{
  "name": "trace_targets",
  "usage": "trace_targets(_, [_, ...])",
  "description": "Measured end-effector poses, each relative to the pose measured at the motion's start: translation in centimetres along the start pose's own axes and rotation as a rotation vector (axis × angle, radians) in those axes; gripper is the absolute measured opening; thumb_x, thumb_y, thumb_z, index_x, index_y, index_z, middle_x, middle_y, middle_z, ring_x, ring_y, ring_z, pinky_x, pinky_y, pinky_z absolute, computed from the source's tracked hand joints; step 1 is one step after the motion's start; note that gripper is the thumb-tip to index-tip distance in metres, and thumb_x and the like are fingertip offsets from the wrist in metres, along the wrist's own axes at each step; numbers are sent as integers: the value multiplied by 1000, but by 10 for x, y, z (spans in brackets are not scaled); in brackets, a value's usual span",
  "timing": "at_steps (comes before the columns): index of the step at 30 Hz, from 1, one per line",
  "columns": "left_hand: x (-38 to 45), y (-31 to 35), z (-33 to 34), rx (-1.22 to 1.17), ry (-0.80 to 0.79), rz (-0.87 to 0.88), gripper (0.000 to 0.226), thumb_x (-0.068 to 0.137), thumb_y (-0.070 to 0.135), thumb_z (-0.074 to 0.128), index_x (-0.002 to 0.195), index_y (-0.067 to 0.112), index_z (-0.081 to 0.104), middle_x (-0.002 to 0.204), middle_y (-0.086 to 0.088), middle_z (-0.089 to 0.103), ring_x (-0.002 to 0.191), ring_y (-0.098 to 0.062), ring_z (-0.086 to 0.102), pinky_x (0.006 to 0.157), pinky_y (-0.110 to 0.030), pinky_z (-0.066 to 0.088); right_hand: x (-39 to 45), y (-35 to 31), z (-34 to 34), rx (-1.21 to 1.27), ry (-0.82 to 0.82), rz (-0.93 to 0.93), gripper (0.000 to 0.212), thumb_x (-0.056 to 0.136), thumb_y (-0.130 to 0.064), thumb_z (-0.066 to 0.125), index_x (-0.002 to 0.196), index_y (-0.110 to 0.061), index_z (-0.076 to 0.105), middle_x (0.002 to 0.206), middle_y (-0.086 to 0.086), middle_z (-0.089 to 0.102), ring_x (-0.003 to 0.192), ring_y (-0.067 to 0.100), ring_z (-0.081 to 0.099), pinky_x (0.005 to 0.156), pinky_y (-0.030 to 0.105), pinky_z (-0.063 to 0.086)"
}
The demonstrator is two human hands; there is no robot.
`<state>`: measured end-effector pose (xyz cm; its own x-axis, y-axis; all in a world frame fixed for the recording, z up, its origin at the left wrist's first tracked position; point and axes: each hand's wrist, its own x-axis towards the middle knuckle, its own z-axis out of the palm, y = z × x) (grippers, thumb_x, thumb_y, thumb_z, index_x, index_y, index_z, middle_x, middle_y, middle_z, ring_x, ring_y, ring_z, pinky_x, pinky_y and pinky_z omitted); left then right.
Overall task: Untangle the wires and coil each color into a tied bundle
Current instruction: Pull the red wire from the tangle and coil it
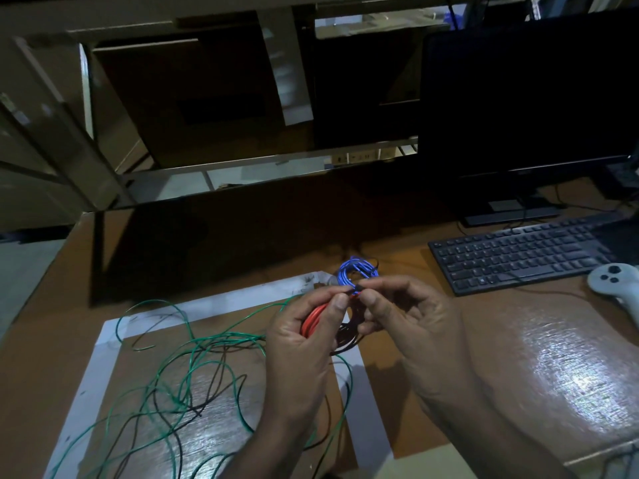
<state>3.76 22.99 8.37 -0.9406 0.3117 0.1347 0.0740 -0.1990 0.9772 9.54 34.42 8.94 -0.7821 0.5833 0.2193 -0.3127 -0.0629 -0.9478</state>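
Loose green and black wires (193,368) sprawl across the brown wooden desk (518,357) at lower left, running off the bottom edge. At centre, the left hand (304,340) grips a red wire coil (313,321), largely hidden by its palm, while right hand (408,316) fingers pinch a small dark tie, hard to make out. Just beyond, a coiled blue wire bundle (356,271) lies half-hidden behind the fingertips.

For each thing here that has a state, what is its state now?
Red wire coil: coiled, held in left hand.
Blue wire bundle: coiled, on the desk.
Green wire: loose, tangled with black wire.
Right hand: pinching at the coil's top.
Black monitor: dark.
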Motion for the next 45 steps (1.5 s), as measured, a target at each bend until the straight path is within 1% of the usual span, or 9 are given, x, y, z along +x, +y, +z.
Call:
trace_targets(5, [0, 2, 2, 2, 8, 24, 14, 84, 24, 69, 91, 17, 79, 83, 7, 77, 68, 2, 64, 60, -12, 48, 0, 1, -2, 32, -9, 28, 10, 83, -13, 73, 89, -20, 77, 82, 2, 72, 69, 15, 67, 59, 25, 56])
trace_targets(12, [0, 4, 2, -9, -1, 22, 12, 83, 23, 69, 90, 18, 79, 85, 6, 77, 74, 2, 67, 64, -13, 51, 1, 1, -2, 86, -19, 64, 11, 81, -12, 73, 86, -21, 77, 81, 2, 71, 66, 14, 65, 57, 23, 54])
trace_targets(16, [-1, 6, 4, -25, -5, 23, 11, 84, 21, 69, 86, 22, 80, 84, 5, 77, 72, 1, 68, 63, -13, 51, 0, 1, -2, 96, -37, 69, 10, 82, -13, 73, 88, -20, 77, 83, 6, 71, 73, 14, 67, 62, 25, 56])
trace_targets(22, [-1, 8, 6, -39, -13, 31, 13, 84, 18, 67, 91, 13, 77, 78, 9, 75, 64, 4, 64, 59, -10, 48, 1, 2, -1, 112, -30, 59, 12, 82, -10, 72, 86, -20, 76, 81, 4, 70, 68, 12, 67, 64, 26, 58])
trace_targets(26, [-1, 7, 6, -37, -18, 33, 13, 84, 17, 67, 91, 12, 77, 77, 9, 75, 60, 4, 61, 59, -10, 48, 1, 2, -1, 101, -26, 56, 13, 81, -10, 73, 86, -22, 77, 83, 5, 71, 72, 12, 67, 65, 26, 58])
trace_targets(34, [0, 5, 5, -22, -9, 32, 13, 84, 19, 68, 90, 14, 78, 78, 8, 75, 61, 3, 61, 60, -11, 48, 0, 4, -1, 79, -39, 59, 12, 81, -12, 74, 86, -22, 77, 83, 3, 69, 76, 13, 66, 66, 27, 58])
trace_targets(38, [0, 5, 5, -17, -3, 33, 12, 84, 18, 68, 90, 14, 78, 77, 8, 74, 61, 3, 60, 60, -11, 48, 1, 4, -1, 85, -37, 58, 12, 81, -10, 74, 86, -21, 77, 81, 3, 70, 70, 13, 67, 65, 28, 59])
trace_targets(42, [0, 6, 4, -30, 5, 21, 11, 84, 18, 69, 87, 19, 79, 78, 8, 75, 65, 3, 63, 59, -11, 48, 1, 4, -2, 66, -26, 51, 10, 80, -12, 75, 86, -20, 78, 84, 5, 72, 75, 17, 69, 64, 30, 59])
trace_targets(45, [0, 7, 5, -33, 0, 22, 11, 84, 19, 69, 85, 21, 79, 79, 6, 76, 67, 2, 65, 60, -12, 49, 1, 6, -2, 48, -16, 53, 8, 81, -13, 75, 88, -17, 77, 84, 6, 72, 70, 18, 70, 65, 31, 58])
